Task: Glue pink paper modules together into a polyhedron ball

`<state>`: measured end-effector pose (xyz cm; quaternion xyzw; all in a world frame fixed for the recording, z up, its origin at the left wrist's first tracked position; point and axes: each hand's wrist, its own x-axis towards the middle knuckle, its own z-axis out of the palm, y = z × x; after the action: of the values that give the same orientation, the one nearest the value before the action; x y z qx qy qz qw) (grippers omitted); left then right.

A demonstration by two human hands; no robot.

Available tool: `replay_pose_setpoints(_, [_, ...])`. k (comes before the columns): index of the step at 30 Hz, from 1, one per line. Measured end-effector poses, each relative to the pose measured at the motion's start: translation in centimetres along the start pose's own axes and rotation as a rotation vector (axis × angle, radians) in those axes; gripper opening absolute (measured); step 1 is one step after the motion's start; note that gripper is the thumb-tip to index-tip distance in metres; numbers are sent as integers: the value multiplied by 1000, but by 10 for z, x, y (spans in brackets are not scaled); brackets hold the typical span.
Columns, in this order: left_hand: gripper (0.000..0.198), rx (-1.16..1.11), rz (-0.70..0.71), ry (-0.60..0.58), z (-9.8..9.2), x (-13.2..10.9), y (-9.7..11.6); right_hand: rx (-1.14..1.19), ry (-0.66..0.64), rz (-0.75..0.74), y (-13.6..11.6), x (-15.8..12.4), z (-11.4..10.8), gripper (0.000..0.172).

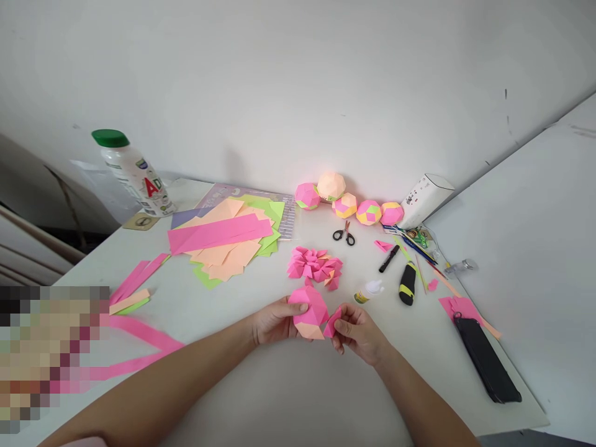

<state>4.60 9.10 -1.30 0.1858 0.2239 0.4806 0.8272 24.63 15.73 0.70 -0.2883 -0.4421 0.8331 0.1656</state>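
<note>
My left hand (275,321) is closed around the left side of a faceted paper ball (309,308), its thumb resting on the front. Most of the ball is pink, with a peach patch low down. At its right side, the fingers of my right hand (357,332) pinch a small folded pink paper piece (332,323). That piece is right by the ball's edge; whether they touch I cannot tell. Just beyond the ball lies a pile of folded pink paper pieces (313,266). A small white glue bottle (369,290) lies to the right of the pile.
Finished-looking paper balls (369,212) line the wall. Scissors (344,235), a black marker (389,258), a black-and-yellow cutter (407,284) and a black phone (487,359) lie rightward. Leftward are stacked paper sheets (223,239), paper strips (139,332) and a green-capped bottle (135,176).
</note>
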Motion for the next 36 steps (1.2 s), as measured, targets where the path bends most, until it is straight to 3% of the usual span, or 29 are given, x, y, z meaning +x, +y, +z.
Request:
replay_pose_setpoints(17, [26, 27, 13, -83, 4, 0, 2, -67, 33, 3, 0, 1, 4, 29])
replay_pose_setpoints(30, [28, 90, 55, -48, 6, 0, 4, -55, -22, 9, -1, -3, 2, 23])
replay_pose_setpoints(36, [30, 93, 54, -54, 6, -1, 5, -44, -31, 18, 1, -2, 0, 30])
